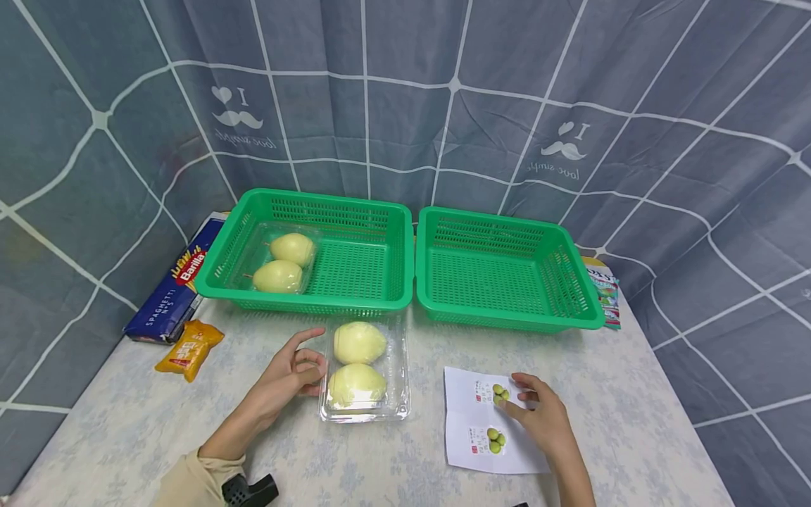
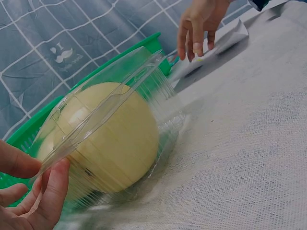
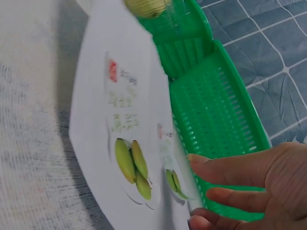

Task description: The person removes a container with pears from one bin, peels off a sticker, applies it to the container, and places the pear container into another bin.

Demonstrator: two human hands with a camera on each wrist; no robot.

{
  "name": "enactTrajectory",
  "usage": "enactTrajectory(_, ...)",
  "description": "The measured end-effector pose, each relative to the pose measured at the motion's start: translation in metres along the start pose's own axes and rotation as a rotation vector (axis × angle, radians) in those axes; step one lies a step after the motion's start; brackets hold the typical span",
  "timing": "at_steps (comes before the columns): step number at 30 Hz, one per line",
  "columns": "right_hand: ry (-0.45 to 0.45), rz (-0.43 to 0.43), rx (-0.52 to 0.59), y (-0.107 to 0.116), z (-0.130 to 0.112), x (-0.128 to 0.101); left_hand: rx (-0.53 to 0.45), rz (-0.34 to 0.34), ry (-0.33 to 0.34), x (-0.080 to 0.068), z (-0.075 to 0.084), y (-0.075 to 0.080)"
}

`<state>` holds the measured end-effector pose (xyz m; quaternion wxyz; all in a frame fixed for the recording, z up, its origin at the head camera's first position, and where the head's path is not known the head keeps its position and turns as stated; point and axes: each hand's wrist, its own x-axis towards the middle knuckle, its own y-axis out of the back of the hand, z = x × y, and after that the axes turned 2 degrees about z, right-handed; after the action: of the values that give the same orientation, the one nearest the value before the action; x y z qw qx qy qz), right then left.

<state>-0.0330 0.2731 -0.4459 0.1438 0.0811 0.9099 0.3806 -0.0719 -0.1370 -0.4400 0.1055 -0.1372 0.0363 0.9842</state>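
A clear plastic box [image 1: 365,371] with two yellow pears lies on the table in front of the left green basket [image 1: 355,267]. My left hand [image 1: 310,366] grips the box's left edge; the left wrist view shows thumb and fingers [image 2: 53,189] pinching the rim of the clear plastic box [image 2: 115,134]. My right hand [image 1: 519,398] holds the right side of a white paper sheet [image 1: 475,422] printed with green fruit. In the right wrist view its fingers [image 3: 230,172] curl at the edge of the paper sheet [image 3: 120,120], which is partly lifted.
Inside the left basket lies a second clear box of two pears [image 1: 281,264]. The right green basket [image 1: 500,271] holds nothing. A blue spaghetti box [image 1: 171,285] and an orange packet [image 1: 189,348] lie at the left. A packet [image 1: 605,292] shows behind the right basket.
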Motion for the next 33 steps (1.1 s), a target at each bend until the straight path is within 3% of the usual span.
enactTrajectory(14, 0.047, 0.031, -0.071, -0.007, 0.004, 0.006, 0.003, -0.007, -0.002, 0.000, 0.000, 0.001)
enactTrajectory(23, 0.106, 0.031, -0.112, -0.009, -0.007, 0.009, 0.003, -0.003, 0.002, 0.000, 0.000, 0.001)
enactTrajectory(33, 0.097, 0.009, -0.116, -0.010, -0.007, 0.014, 0.007, -0.008, 0.003, 0.000, 0.000, 0.001)
